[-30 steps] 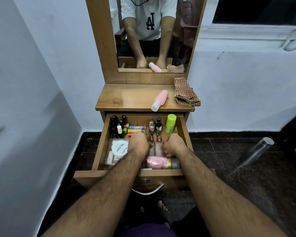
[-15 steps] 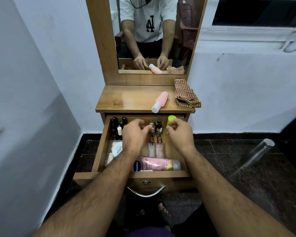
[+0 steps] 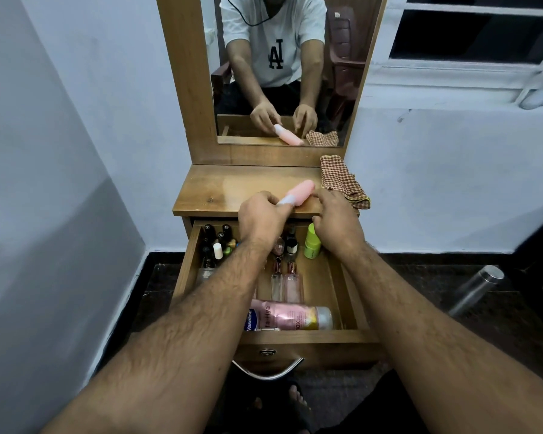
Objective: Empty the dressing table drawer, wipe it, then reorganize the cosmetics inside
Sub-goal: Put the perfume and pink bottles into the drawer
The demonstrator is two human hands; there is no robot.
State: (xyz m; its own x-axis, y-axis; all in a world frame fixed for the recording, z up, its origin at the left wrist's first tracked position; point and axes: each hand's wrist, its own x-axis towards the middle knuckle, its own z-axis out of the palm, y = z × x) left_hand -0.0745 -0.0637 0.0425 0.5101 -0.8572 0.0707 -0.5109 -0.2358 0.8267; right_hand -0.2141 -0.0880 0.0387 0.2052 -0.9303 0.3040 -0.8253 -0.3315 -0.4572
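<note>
Both hands reach over the open wooden drawer (image 3: pixel 345 296) to the worktop (image 3: pixel 232 186): the left hand (image 3: pixel 262 216) pinches the white cap of the pink plastic bottle (image 3: pixel 297 192); the right hand (image 3: pixel 336 219) hovers beside it, fingers loosely curled, holding nothing. Reorganizing looks nearly finished, since the drawer already holds arranged cosmetics. The bottle lies lengthwise, cap toward the person, base angled away right toward the checked cloth (image 3: pixel 342 180).

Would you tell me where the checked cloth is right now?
In the head view, the checked cloth lies bunched on the tabletop's right end, below the mirror, beside the pink bottle.
</note>
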